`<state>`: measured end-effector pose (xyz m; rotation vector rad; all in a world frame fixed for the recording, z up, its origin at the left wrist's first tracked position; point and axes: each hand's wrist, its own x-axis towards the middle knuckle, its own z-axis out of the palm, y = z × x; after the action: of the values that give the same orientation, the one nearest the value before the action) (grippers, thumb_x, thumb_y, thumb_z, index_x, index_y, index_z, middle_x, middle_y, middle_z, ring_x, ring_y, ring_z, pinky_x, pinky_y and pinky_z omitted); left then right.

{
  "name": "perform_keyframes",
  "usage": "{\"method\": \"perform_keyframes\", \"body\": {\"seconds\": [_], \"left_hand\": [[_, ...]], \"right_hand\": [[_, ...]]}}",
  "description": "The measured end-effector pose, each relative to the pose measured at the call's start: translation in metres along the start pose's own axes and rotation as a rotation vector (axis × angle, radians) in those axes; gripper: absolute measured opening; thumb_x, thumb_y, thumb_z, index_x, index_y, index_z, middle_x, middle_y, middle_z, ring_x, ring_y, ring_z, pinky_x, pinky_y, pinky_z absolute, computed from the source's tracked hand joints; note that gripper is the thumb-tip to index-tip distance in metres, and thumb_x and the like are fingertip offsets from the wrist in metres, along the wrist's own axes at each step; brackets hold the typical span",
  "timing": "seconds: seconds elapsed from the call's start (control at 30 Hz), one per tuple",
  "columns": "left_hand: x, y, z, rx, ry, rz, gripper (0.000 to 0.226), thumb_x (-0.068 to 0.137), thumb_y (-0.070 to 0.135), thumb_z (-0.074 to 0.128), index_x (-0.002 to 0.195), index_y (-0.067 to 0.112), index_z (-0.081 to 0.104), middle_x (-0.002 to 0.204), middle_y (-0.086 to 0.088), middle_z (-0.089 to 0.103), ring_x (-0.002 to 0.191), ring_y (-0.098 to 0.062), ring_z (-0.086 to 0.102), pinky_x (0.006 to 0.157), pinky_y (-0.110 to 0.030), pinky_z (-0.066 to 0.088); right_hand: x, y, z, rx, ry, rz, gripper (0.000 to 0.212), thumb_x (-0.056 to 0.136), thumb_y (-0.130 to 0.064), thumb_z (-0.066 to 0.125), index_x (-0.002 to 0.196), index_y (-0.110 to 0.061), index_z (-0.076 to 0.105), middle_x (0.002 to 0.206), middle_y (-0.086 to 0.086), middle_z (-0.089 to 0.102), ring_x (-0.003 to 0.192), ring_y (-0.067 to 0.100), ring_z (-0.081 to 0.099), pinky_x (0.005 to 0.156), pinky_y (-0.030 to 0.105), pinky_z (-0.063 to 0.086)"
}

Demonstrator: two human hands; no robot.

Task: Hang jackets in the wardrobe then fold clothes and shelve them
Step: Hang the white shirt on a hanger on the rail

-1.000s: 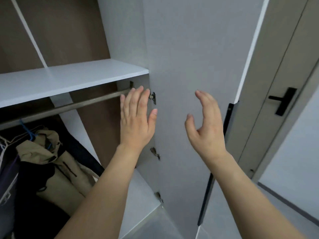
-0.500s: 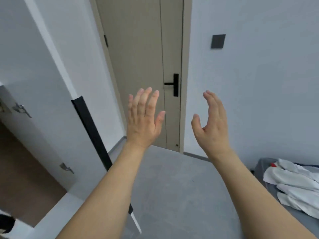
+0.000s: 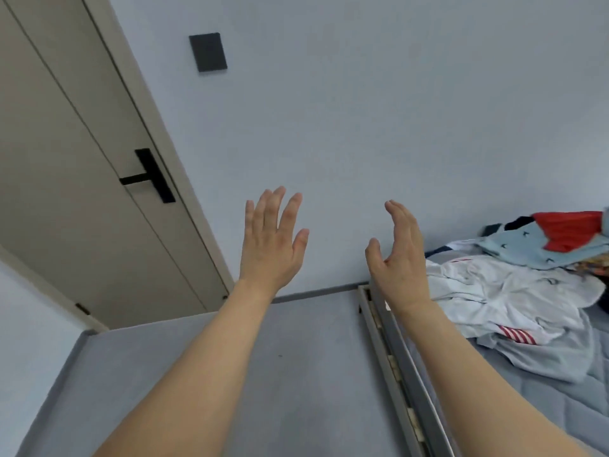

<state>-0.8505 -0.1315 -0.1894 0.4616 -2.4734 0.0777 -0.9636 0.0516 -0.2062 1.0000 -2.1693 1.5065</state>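
Both hands are raised in front of the person with bare forearms stretched forward, and neither one holds or touches anything. The left hand (image 3: 272, 239) shows its back to the camera, fingers straight and slightly spread, thumb out to the side. The right hand (image 3: 400, 255) is turned edge-on, palm facing the left hand, fingers extended with a slight forward curve and the thumb apart from them. The two hands are level with each other with a clear gap between them.

The clothes to be folded lie in a loose pile on the bed (image 3: 590, 407) at the right edge of the view, none of them folded. Nearest the bed's outer edge is a crumpled white garment (image 3: 504, 298) with a patch of red and white stripes (image 3: 516, 334) near its lower hem. Behind it, toward the wall, a light blue garment (image 3: 524, 245) with small dark marks lies over the pile, and a red piece of cloth (image 3: 570, 230) sits on top of that. A dark garment (image 3: 517, 222) shows just behind the red one. The right hand is near the white garment's edge in the picture but not touching it.

The bed frame's side rail (image 3: 395, 364) runs from the wall toward the camera beneath the right forearm. Left of it is grey floor (image 3: 197, 357). A beige door (image 3: 66, 192) with a black lever handle (image 3: 150, 176) stands shut at the left, and a dark square wall plate (image 3: 208, 52) is mounted on the pale wall (image 3: 395, 110) beside it.
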Motion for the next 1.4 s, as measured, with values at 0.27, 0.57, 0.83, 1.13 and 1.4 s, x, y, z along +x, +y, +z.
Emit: {"method": "perform_keyframes", "body": {"seconds": [0.27,0.57,0.83,1.13,1.4], "left_hand": [[0.136,0.119,0.163,-0.197,-0.281,0.254,0.059,0.097,0.03,0.055,0.15,0.009,0.035,0.152,-0.016,0.033,0.141,-0.036,0.03,0.12,-0.057,0.013],[0.217,0.253,0.344,-0.312,-0.651,0.461,0.058,0.099,0.035,0.047,0.152,0.02,0.027,0.16,-0.007,0.019,0.147,-0.024,0.016,0.121,-0.048,0.007],[0.243,0.381,0.576,-0.575,-1.17,0.423,0.055,0.095,0.022,0.051,0.148,0.022,0.037,0.152,0.001,0.036,0.138,-0.02,0.034,0.104,-0.026,0.029],[0.143,0.485,0.79,-0.191,-0.969,0.653,0.097,0.08,0.073,0.049,0.154,0.024,0.01,0.156,-0.008,0.004,0.143,-0.031,0.001,0.117,-0.051,0.009],[0.144,0.517,0.785,-0.494,-0.976,0.503,0.024,0.076,0.012,0.049,0.099,0.018,0.055,0.124,-0.008,0.054,0.123,-0.032,0.042,0.106,-0.048,0.026]], "right_hand": [[0.048,0.159,-0.076,-0.248,0.17,0.359,0.056,0.087,0.001,0.058,0.141,-0.004,0.043,0.145,0.012,0.045,0.137,0.024,0.039,0.115,0.032,0.028],[0.057,0.354,-0.125,-0.177,0.39,0.964,0.054,0.092,-0.013,0.052,0.145,-0.017,0.038,0.149,-0.001,0.036,0.138,0.016,0.034,0.115,0.039,0.031],[0.037,0.56,-0.105,-0.015,0.49,1.454,0.056,0.092,-0.022,0.051,0.146,-0.024,0.037,0.149,-0.001,0.036,0.122,0.019,0.046,0.091,0.033,0.04],[-0.055,0.748,-0.096,-0.202,0.62,1.773,0.077,0.089,-0.029,0.058,0.154,-0.018,0.018,0.159,0.003,0.014,0.137,0.035,0.032,0.111,0.047,0.032],[-0.053,0.803,-0.125,-0.237,0.695,1.728,0.034,0.079,-0.032,0.062,0.108,-0.014,0.054,0.104,0.002,0.061,0.107,0.034,0.055,0.095,0.051,0.047]]}}
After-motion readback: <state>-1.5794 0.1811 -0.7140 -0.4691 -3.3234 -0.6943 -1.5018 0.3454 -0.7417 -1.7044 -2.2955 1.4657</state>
